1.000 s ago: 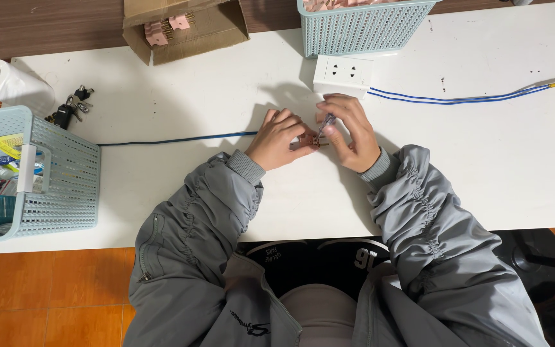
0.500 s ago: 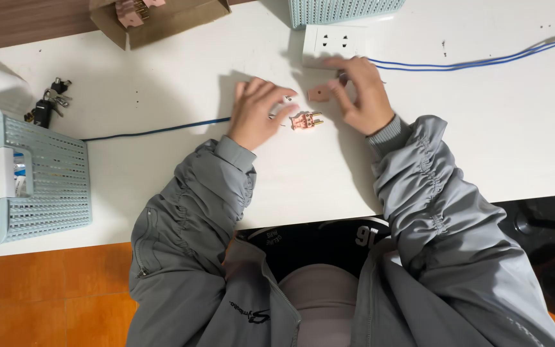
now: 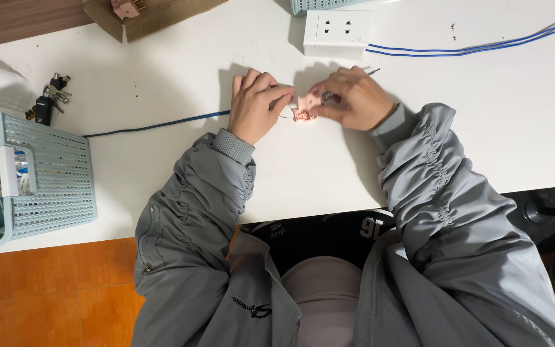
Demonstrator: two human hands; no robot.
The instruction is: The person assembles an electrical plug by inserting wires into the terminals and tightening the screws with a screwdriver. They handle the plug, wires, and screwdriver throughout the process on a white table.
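a small pink part (image 3: 304,113) lies on the white table (image 3: 162,77), between two hands, just in front of the person's chest. it looks like a little plastic piece with thin metal bits on it; its exact make-up is too small to tell. the left hand (image 3: 256,105) rests beside it, fingers curled and pinched narrow near a fine wire end, while a blue cable (image 3: 155,124) runs out from under that hand toward the left. the right hand (image 3: 353,96) bends over the part's other side, its fingertips (image 3: 324,100) closed on the part's edge, and a thin dark tool or wire tip (image 3: 372,71) pokes out behind the knuckles. whether that hand is gripping the tool firmly cannot be told.

judging from this, the step in hand seems to be fitting or fastening the blue cable's end into the pink part. the next move would likely call for steady, fine finger work: keeping the part still on the table while the wire end is lined up with a small opening.

further out, a white socket block (image 3: 336,33) sits beyond the hands, with a pair of blue wires (image 3: 470,48) leading away to the right. a bunch of keys (image 3: 47,103) lies far left, near a pale blue basket (image 3: 52,186) holding mixed items. a brown cardboard box (image 3: 155,13) shows at the top edge. grey jacket sleeves (image 3: 213,193) frame the view.
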